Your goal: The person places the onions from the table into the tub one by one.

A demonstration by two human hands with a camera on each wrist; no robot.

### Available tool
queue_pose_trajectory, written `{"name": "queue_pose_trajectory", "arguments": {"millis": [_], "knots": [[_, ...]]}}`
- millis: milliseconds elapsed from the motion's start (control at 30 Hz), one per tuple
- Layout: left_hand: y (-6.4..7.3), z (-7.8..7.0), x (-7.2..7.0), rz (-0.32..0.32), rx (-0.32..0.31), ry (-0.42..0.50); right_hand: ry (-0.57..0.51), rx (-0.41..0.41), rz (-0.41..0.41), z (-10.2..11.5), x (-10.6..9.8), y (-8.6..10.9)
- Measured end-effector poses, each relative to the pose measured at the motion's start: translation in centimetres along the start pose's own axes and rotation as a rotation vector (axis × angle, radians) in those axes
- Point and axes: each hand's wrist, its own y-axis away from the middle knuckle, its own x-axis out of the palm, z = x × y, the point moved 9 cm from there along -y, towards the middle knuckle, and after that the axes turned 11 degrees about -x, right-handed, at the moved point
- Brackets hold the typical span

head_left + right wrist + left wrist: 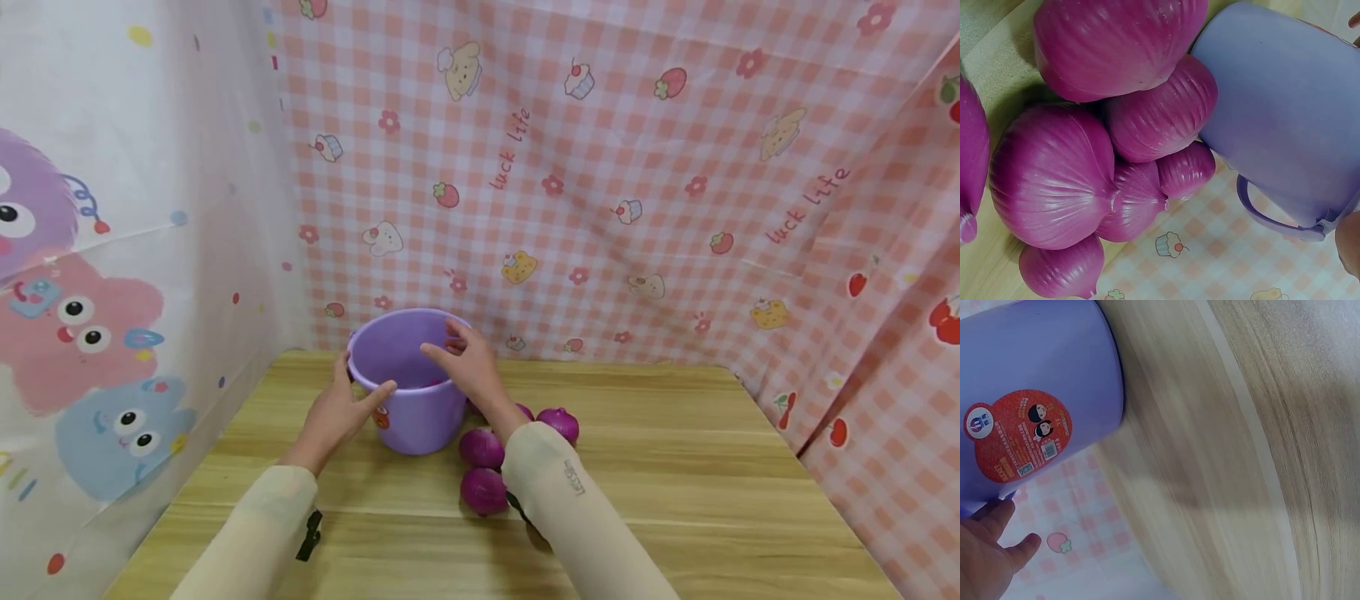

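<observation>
A light purple plastic bucket [420, 421] stands upright on the table between the two hands. Beside its left rim is the left hand [335, 414], its fingers at the bucket's outer side and its thumb stretched out apart. Over the right part of the rim reaches the right hand [472, 367], fingers spread and relaxed, holding nothing visible. A sliver of magenta shows inside the bucket, mostly hidden by the rim. Several shiny purple onions [483, 492] lie to its right, partly covered by the right forearm; the right wrist view shows them clustered, with a large onion [1054, 175] in front.
The wooden table [675, 500] ends at a pink checked cloth [600, 250] hung behind it. On the left hangs a white cartoon-printed cloth [195, 250]. The bucket's handle [1279, 228] hangs down on its far side, and a red sticker [1022, 434] marks its wall.
</observation>
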Motion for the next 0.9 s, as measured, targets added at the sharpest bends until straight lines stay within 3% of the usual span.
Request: {"name": "queue_pose_trajectory", "arguments": {"millis": [500, 900], "knots": [[0.0, -0.2, -0.1, -0.035, -0.001, -0.025, -0.041, -0.007, 0.021, 0.3, -0.3, 0.3], [0.0, -0.2, -0.1, -0.038, 0.003, -0.028, -0.115, 0.022, -0.011, -0.7, -2.8, 1.3]]}}
